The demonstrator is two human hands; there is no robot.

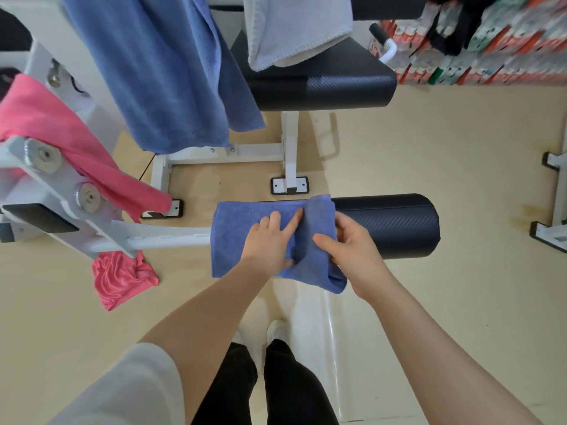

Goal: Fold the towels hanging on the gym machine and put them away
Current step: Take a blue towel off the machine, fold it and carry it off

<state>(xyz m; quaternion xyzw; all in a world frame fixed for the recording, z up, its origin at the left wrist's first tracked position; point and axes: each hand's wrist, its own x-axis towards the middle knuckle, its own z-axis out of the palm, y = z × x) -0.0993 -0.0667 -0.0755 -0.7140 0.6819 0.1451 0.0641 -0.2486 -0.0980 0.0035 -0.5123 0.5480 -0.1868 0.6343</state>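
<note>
A small blue towel [242, 234] lies draped over the black foam roller pad [392, 225] of the gym machine, partly folded. My left hand [271, 240] presses flat on the towel's middle, fingers spread. My right hand [346, 243] grips the towel's right flap [319, 219], which is lifted and turned over toward the left. A larger blue towel [165, 72] hangs from the machine at the upper left. A white towel [294, 26] lies over the black seat pad [331, 84]. A pink towel [70, 133] hangs over the white arm at the left.
The machine's white frame [196, 154] and bolted lever arm [67, 191] stand at the left and centre on a beige floor. Stacked colourful packages [491, 50] line the back right. Another white frame foot [552, 222] sits at the right edge. My legs and shoe [276, 329] are below.
</note>
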